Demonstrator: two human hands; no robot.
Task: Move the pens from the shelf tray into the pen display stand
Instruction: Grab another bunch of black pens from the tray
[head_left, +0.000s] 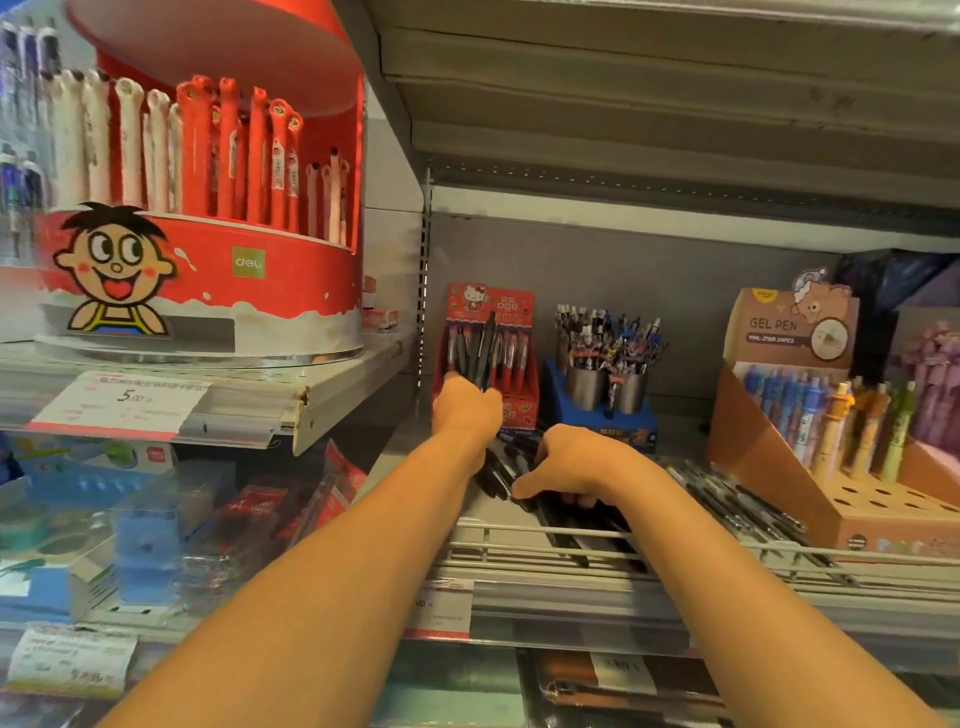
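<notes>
A bunch of black pens (480, 353) is gripped in the left hand (466, 410), whose fingers are curled round the lower ends so that the pens stand upright and fan slightly. The bunch is held right against the front of the red pen display stand (491, 332), which stands at the back of the shelf and already has red and dark pens standing in its slots. The stand's printed card rises behind the held pens.

The right hand (569, 465) is lowered, palm down, onto the loose black pens (571, 530) lying in the shelf tray (519, 551). Its fingers are bent over the pile and touch it, but whether any pen is actually pinched cannot be told, as the fingertips are hidden under the hand. More black pens (498, 467) are seen lying flat between the two wrists, and others (737, 499) are spread along the tray to the right.

Beside the red stand, a blue holder with metal cups (605, 387) is filled with mixed pens. Further right, a brown cardboard gel pen box (789, 332) is set with coloured pens (831, 421) standing in its holes. On the upper left shelf a round red display (218, 270) is packed with red and white pens.
</notes>
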